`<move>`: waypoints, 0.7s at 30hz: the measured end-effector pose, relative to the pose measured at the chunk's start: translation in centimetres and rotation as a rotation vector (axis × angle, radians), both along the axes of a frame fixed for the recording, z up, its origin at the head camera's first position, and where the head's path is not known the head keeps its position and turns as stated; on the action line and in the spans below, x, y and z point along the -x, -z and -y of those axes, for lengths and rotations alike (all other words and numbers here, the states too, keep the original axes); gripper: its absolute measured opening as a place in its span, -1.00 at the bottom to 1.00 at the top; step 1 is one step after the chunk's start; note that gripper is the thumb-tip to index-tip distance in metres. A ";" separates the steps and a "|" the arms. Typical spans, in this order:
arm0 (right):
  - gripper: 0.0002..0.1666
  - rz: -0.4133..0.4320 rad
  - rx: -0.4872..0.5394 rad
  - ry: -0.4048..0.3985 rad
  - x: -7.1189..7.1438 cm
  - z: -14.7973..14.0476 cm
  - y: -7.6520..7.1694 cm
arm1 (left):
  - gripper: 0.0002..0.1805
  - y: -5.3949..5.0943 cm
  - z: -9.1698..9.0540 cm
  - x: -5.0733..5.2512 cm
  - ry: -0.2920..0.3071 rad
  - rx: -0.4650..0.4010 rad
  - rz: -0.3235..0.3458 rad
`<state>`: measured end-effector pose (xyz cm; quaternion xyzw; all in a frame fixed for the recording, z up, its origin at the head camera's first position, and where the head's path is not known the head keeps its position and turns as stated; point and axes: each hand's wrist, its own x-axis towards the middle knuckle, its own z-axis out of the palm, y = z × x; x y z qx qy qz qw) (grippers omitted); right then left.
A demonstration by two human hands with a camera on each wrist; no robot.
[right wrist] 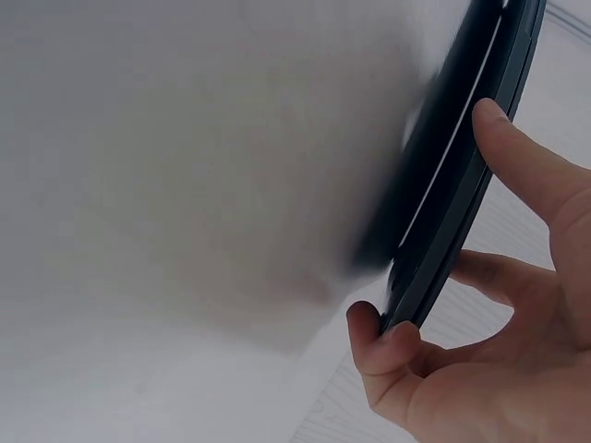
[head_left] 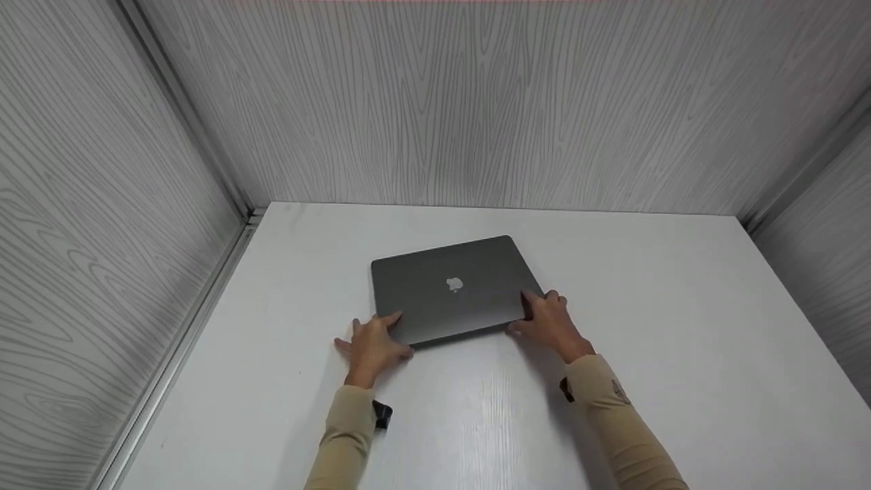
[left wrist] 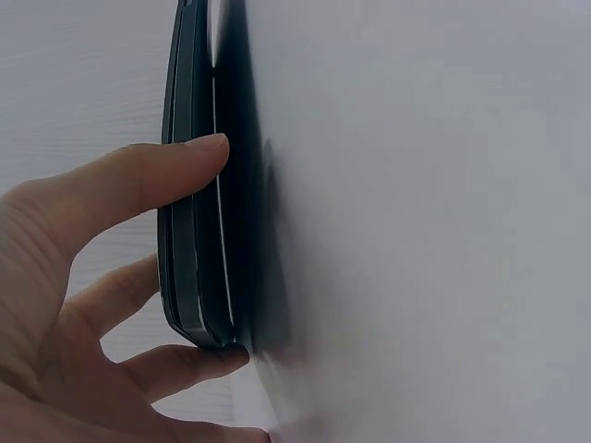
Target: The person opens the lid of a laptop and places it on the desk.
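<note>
Underside of laptop (head_left: 435, 306) is hidden; both beige sleeves (head_left: 612, 401) are cut off at lower edge. In 2 wrist views, laptop shows only narrow side. Laptop, closed, is at middle of white table (head_left: 680, 306); cannot tell if base touches. Left hand (head_left: 371, 347), half open, grips near-left corner, fingers spread. Right hand (head_left: 551, 323), partly curled, grips near-right corner.

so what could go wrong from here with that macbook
1. The left hand and right hand hold the closed MacBook only near its two near corners, so its far edge could dip or scrape the white tabletop.
2. The left thumb wraps round the near edge, so it might get pinched if that edge drops.
</note>
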<state>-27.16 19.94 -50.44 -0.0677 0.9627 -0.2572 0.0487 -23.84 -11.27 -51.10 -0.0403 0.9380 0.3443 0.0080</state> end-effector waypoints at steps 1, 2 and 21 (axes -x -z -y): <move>-0.11 -0.003 0.000 0.001 -0.1 -0.1 0.0 | -0.19 0.0 -0.1 0.0 0.000 0.002 0.005; -0.10 -0.006 -0.001 0.002 -0.2 -0.1 0.0 | -0.19 0.0 -0.1 0.0 0.000 0.003 0.008; -0.10 -0.014 -0.001 0.052 -2.3 -2.3 -0.1 | -0.20 0.2 -1.7 0.5 0.065 0.038 -0.018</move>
